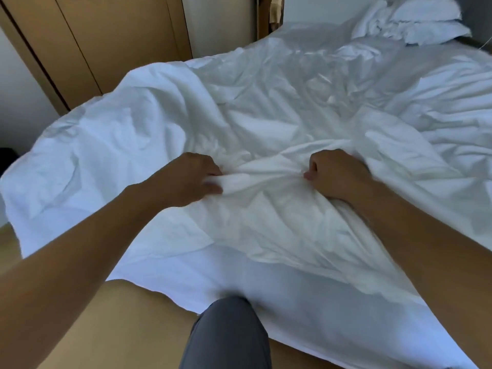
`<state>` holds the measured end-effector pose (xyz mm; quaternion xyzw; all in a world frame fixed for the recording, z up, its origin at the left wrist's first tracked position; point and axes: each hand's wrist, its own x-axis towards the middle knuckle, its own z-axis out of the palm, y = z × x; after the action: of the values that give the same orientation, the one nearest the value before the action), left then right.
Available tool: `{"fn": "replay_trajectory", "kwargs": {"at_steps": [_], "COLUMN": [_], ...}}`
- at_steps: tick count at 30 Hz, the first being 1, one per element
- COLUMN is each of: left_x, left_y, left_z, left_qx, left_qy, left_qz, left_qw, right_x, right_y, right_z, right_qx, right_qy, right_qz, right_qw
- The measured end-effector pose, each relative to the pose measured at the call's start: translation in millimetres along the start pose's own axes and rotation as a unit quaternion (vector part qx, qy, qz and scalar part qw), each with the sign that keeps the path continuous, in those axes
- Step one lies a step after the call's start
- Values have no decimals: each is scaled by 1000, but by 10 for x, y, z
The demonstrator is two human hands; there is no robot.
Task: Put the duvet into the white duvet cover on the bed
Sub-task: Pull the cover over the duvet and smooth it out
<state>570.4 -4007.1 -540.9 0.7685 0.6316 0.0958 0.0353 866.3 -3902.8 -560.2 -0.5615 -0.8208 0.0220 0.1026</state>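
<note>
A crumpled white cotton duvet cover [149, 129] lies spread over the near end of the wide white-sheeted bed [292, 38], its lower edge hanging off the side towards the pale tan wooden floor [119, 328]. Both bare arms reach out over it. The left hand [194, 177] has its fingers curled round one end of a bunched, rope-like fold of the cover, the fingertips slightly blurred. The right hand [338, 174] is clenched into a tight fist on the other end of the same fold, knuckles up, with cloth gathered under the palm. The fold runs taut between the two hands, which are near each other but apart. Creases fan out from the grips across the cloth. Whether the duvet itself lies inside or under this white heap cannot be told, as everything on the bed is the same white. At the far right corner two plump white pillows [426, 20] are stacked beside more rumpled linen. Light brown wooden wardrobe doors [106, 35] stand beyond the bed on the left, and a grey trouser leg [229, 334] shows at the bottom, just beside the hanging edge
</note>
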Motion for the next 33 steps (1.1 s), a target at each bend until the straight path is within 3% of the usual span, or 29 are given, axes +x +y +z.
{"fn": "replay_trajectory", "kwargs": {"at_steps": [4, 6, 8, 9, 10, 12, 16, 18, 20, 22, 24, 27, 33], "left_x": [255, 467, 688, 790, 869, 957, 691, 353, 25, -145, -134, 30, 516], "left_y": [5, 13, 127, 227, 340, 518, 464, 235, -32, -251, -340, -363, -299], "left_z": [-115, -214, -258, -256, -239, -178, -49, -13, 32, 88, 71, -149, -664], "left_qx": [-9, 3, 45, 62, 87, 138, 72, 33, 69, 118, 89, 66, 90], "left_qy": [14, 55, 114, 141, 162, 182, 164, 102, 25, 40, 82, 59, 9], "left_qz": [-28, -42, -28, -7, 14, 35, -3, -10, -36, -74, -82, -41, 51], "left_qw": [999, 998, 992, 988, 983, 973, 984, 994, 997, 990, 989, 995, 995], "right_x": [-7, -27, -67, -83, -87, -28, 82, 129, 187, 225, 222, 172, 210], "right_y": [-114, -250, -507, -668, -820, -1001, -903, -740, -596, -552, -570, -582, -534], "right_z": [0, -79, -157, -190, -195, -108, 79, 129, 172, 212, 280, 370, 415], "right_qx": [-36, 23, 159, 222, 250, 183, 102, 74, 57, 52, 46, 46, 92], "right_qy": [-79, 10, 111, 115, 86, 17, -32, -12, 9, 15, 17, -8, -68], "right_qz": [13, -3, -36, -57, -72, -76, -28, -18, -3, -2, -26, -61, 6], "right_qw": [996, 1000, 980, 967, 962, 980, 994, 997, 998, 999, 998, 997, 993]}}
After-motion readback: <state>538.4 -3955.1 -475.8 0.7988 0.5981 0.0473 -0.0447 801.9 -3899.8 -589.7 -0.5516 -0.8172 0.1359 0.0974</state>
